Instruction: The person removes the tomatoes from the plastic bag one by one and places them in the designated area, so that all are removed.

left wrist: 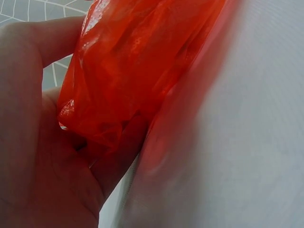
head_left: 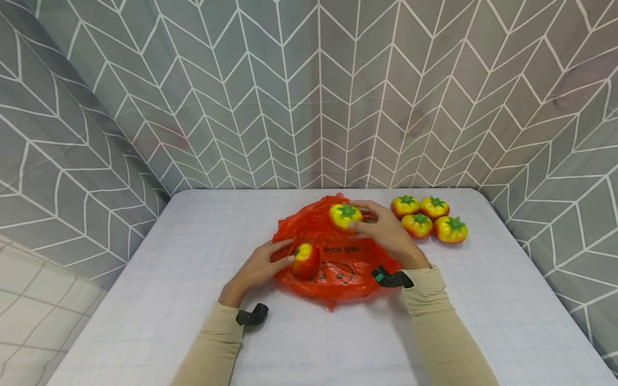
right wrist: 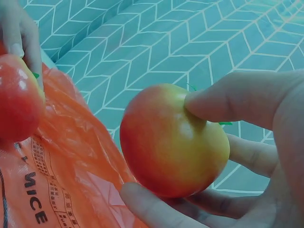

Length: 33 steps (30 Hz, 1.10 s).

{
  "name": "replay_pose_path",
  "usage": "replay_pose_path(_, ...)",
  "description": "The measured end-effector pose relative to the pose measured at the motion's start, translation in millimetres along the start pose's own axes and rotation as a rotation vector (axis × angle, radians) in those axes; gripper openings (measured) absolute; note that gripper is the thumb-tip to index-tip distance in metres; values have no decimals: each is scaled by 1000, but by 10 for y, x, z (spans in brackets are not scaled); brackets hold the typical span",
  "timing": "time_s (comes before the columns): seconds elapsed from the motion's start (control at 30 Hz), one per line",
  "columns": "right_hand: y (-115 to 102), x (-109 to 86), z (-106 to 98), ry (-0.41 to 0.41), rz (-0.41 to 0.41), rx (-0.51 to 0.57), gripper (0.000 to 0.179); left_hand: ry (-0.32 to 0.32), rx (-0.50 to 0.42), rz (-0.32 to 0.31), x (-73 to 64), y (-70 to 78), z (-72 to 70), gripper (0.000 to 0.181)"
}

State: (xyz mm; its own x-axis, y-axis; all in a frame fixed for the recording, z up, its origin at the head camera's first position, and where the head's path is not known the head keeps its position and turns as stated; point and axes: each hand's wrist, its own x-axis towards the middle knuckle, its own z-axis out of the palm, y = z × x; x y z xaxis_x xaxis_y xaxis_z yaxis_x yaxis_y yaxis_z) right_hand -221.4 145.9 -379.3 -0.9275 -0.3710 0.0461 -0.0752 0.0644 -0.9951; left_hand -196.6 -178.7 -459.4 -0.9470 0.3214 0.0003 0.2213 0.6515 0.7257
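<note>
A crumpled red plastic bag [head_left: 345, 273] with black print lies on the white table. My left hand [head_left: 260, 265] is at its left side, with bag film between the thumb and fingers in the left wrist view [left wrist: 128, 71]. Beside the left thumb, a red-and-yellow tomato [head_left: 306, 260] lies against the bag, the thumb tip at its stem end. My right hand [head_left: 383, 228] grips another tomato [right wrist: 173, 140] between thumb and fingers, over the bag's far part. Its green leafy top faces up in the head view. The left fingers are partly hidden by the bag.
Several more tomatoes [head_left: 418, 226] stand grouped at the table's back right, close past the right hand. Grey patterned cloth [head_left: 309, 96] rises behind the white table [head_left: 338, 343] and at both sides.
</note>
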Motion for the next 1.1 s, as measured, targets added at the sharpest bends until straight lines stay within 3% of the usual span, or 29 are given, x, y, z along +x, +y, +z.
replay_pose_path(0.37,-7,-70,-39,37,32,-92,60,-5,6,-14,-11,14,-11,60)
replay_pose_path(0.63,85,-120,-144,16,5,-19,60,-6,2,-7,-4,12,-9,61)
replay_pose_path(1.1,92,-266,-367,73,7,-92,62,-8,19,-20,0,4,-3,62)
